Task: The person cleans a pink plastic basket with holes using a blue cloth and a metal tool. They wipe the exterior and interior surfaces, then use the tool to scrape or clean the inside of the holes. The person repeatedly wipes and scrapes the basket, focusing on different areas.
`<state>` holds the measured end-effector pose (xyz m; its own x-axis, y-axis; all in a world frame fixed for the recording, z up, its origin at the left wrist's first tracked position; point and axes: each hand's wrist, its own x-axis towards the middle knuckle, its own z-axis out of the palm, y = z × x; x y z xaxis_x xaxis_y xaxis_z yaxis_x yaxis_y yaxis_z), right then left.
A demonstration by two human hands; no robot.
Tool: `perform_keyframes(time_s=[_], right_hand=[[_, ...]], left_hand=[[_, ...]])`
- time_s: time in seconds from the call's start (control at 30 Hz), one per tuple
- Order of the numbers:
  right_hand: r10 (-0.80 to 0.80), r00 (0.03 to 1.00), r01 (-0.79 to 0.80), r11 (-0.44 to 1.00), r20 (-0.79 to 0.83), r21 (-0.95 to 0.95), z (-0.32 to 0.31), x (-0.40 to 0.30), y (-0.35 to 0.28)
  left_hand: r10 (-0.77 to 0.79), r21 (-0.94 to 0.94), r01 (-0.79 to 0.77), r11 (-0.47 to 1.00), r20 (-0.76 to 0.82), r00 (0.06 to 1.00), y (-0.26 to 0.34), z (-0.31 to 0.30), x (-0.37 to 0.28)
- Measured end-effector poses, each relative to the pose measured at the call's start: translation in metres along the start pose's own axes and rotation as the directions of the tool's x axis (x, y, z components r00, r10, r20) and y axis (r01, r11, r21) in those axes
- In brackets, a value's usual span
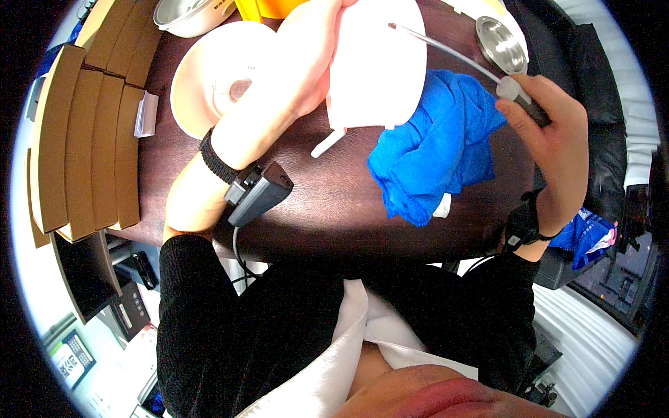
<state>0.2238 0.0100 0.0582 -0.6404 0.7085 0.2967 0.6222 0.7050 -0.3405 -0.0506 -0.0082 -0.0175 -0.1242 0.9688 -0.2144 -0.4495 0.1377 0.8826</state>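
My left hand (pixel 313 62) lies against the left side of a white plastic housing (pixel 377 68) at the top middle; its fingertips are partly cut off by the picture's edge. A short white stick-like part (pixel 329 142) extends from the housing's lower edge. My right hand (pixel 549 112) is closed around the grey and black handle of a screwdriver (pixel 449 50); its long metal shaft points to the upper left, the tip over or on the housing, contact unclear. Below the shaft a crumpled blue cloth (pixel 439 136) lies on the table. A pale round bowl-like part (pixel 209 78) stands left of my left forearm.
Stacked brown cardboard boxes (pixel 94 151) and folded paper (pixel 146 115) line the left side of the brown table (pixel 324 204). A white container (pixel 191 18) and a yellow object (pixel 266 8) are at the top. A metal bowl (pixel 502 44) stands upper right, near a black seat (pixel 601 115).
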Motion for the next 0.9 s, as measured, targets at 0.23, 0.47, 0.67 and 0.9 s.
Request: perform_keyframes(time_s=[0.23,0.47,0.67,0.9], right_hand=[[0.022,0.999,-0.021,1.000,-0.043,0.012,0.002,0.000,-0.001],[0.016,0.999,-0.015,1.000,-0.029,0.018,0.000,-0.002,-0.004],[0.025,0.999,-0.025,0.999,-0.023,0.020,0.000,-0.005,-0.008],[0.036,0.999,-0.037,0.999,-0.028,-0.027,-0.001,-0.010,-0.007]], left_hand=[[0.036,-0.004,-0.036,0.999,0.003,0.999,0.000,0.004,-0.002],[0.030,0.014,-0.030,0.999,0.003,1.000,-0.001,0.002,-0.001],[0.017,-0.002,-0.017,1.000,0.005,1.000,0.000,0.006,-0.005],[0.030,0.004,-0.030,1.000,0.016,0.999,0.000,0.007,-0.006]])
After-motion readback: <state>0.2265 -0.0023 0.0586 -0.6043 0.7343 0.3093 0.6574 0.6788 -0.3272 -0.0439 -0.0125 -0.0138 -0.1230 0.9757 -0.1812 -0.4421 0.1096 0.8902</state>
